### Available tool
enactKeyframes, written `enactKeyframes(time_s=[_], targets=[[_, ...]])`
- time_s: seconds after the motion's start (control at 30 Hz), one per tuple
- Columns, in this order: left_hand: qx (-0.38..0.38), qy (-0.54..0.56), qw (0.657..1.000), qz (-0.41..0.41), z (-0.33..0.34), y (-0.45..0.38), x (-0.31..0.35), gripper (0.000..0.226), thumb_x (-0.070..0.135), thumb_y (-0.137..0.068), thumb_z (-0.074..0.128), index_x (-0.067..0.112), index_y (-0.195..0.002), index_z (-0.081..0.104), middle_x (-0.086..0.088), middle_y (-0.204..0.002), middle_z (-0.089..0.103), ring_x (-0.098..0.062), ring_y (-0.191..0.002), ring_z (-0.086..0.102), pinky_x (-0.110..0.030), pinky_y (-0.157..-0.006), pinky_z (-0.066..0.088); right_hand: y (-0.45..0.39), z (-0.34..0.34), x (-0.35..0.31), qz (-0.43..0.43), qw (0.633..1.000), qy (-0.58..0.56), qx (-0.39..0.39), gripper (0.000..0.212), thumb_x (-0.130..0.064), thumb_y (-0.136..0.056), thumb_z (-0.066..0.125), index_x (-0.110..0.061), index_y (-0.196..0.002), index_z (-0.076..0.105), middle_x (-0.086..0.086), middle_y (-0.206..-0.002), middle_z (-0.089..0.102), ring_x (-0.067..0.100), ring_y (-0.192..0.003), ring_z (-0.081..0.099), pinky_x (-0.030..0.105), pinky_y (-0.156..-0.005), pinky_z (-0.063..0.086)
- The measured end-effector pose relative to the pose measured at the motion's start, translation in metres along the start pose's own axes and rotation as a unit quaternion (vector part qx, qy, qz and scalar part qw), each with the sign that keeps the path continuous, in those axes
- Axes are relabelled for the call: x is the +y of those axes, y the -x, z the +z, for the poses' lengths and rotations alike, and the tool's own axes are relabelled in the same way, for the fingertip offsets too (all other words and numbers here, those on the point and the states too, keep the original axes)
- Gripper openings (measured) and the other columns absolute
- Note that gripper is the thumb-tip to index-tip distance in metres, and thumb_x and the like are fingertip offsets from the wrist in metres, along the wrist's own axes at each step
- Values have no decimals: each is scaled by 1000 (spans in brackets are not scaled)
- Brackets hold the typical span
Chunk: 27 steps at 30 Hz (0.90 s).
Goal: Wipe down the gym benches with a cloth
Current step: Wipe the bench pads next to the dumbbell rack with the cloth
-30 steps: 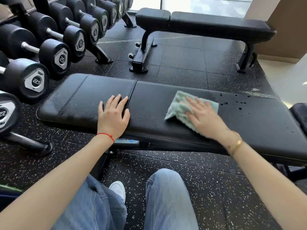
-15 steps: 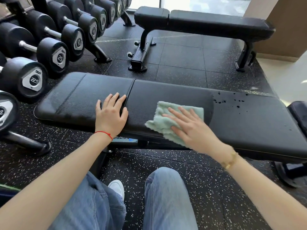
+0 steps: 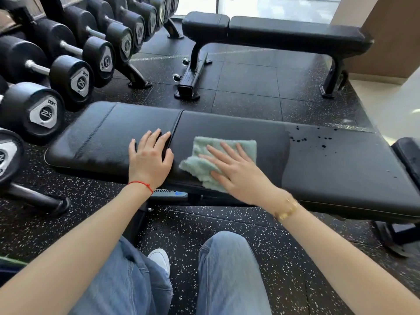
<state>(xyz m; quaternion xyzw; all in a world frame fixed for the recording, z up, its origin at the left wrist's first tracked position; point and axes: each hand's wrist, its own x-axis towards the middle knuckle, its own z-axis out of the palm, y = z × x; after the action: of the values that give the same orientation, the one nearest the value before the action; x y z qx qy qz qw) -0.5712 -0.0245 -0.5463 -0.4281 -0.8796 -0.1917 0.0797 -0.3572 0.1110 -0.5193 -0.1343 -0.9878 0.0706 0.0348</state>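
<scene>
A black padded gym bench [image 3: 341,169] stretches across the view in front of me. A pale green cloth [image 3: 202,151] lies on its long pad just right of the seam between the pads. My right hand [image 3: 238,171] presses flat on the cloth with fingers straight and spread. My left hand [image 3: 150,160] rests flat on the short pad beside the seam, close to the cloth's left edge. Dark liquid droplets [image 3: 302,139] dot the pad to the right of the cloth; the pad left of them has a wet sheen.
A rack of black dumbbells [image 3: 68,73] lines the left side. A second black bench [image 3: 284,32] stands behind on the speckled rubber floor [image 3: 250,83]. My knees in blue jeans [image 3: 227,269] are below the bench edge.
My right hand slid the cloth leftward along the pad, from near the droplets to next to my left hand. The left hand stayed in place.
</scene>
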Motion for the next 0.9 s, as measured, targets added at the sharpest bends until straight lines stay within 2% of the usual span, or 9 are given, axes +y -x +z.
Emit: enactKeyframes(time_s=[0.07, 0.13, 0.2, 0.3, 0.43, 0.6, 0.73, 0.8, 0.9], targets=[[3, 3, 1000, 4, 0, 0, -1, 47, 32, -98, 44, 26, -144, 44, -2, -153, 39, -20, -146, 27, -51, -119, 12, 32, -3, 15, 9, 1000, -12, 12, 51, -54, -101, 14, -46, -152, 14, -15, -161, 11, 15, -150, 1, 40, -122, -5], [5, 7, 1000, 5, 1, 1, -1, 47, 31, -98, 45, 25, -145, 44, -3, -153, 39, -21, -146, 27, -52, -119, 12, 39, -9, 49, 68, 997, -23, 25, 50, -50, -103, 21, -40, -152, 19, -13, -161, 14, 17, -150, 5, 37, -122, -2], [9, 9, 1000, -1, 1, 0, 0, 47, 31, -98, 45, 26, -144, 44, -2, -153, 39, -21, -146, 27, -51, -120, 11, 16, -17, 84, 151, 988, -15, 24, 51, -39, -104, 31, -28, -153, 23, -6, -162, 15, 23, -151, 8, 40, -121, 1], [9, 8, 1000, -5, 0, 0, 2, 47, 31, -97, 45, 27, -144, 44, -2, -153, 39, -20, -146, 27, -51, -120, 11, -43, -25, 100, 236, 972, 8, -8, 51, -39, -105, 26, -25, -154, 21, -3, -164, 10, 27, -151, 4, 47, -121, 0], [-7, 11, 1000, -8, -4, 0, 4, 47, 29, -98, 44, 26, -145, 43, -2, -154, 37, -20, -146, 25, -50, -120, 9, -60, -16, 65, 187, 982, 17, -20, 51, -43, -105, 23, -28, -154, 21, -3, -164, 10, 28, -151, 1, 51, -120, -4], [5, 67, 998, -18, -11, -1, 19, 47, 23, -96, 47, 20, -143, 46, -3, -152, 42, -20, -145, 28, -55, -119, 8, 35, -8, 18, 79, 997, 6, 10, 53, -51, -101, 14, -41, -153, 17, -11, -163, 12, 22, -151, 2, 48, -122, 0], [-5, 50, 997, 50, -4, 7, 49, 50, 26, -95, 47, 21, -145, 43, -1, -153, 40, -18, -146, 27, -54, -121, 7, 75, -12, 43, 127, 991, -11, 26, 55, -56, -99, 10, -42, -151, 19, -11, -161, 17, 20, -150, 10, 44, -123, 6], [-23, 41, 997, 66, 4, 10, 62, 51, 29, -95, 47, 22, -145, 42, -1, -154, 39, -18, -146, 27, -52, -121, 9, 57, -15, 79, 171, 985, -1, 28, 56, -50, -100, 18, -31, -152, 24, -5, -162, 19, 25, -150, 14, 45, -122, 7], [-28, 31, 997, 67, 11, 11, 70, 51, 32, -95, 44, 23, -146, 42, 0, -153, 39, -18, -146, 27, -53, -120, 8, 7, -26, 126, 266, 964, 1, 8, 52, -39, -104, 27, -24, -154, 21, -3, -164, 12, 25, -151, 7, 44, -120, 3]])
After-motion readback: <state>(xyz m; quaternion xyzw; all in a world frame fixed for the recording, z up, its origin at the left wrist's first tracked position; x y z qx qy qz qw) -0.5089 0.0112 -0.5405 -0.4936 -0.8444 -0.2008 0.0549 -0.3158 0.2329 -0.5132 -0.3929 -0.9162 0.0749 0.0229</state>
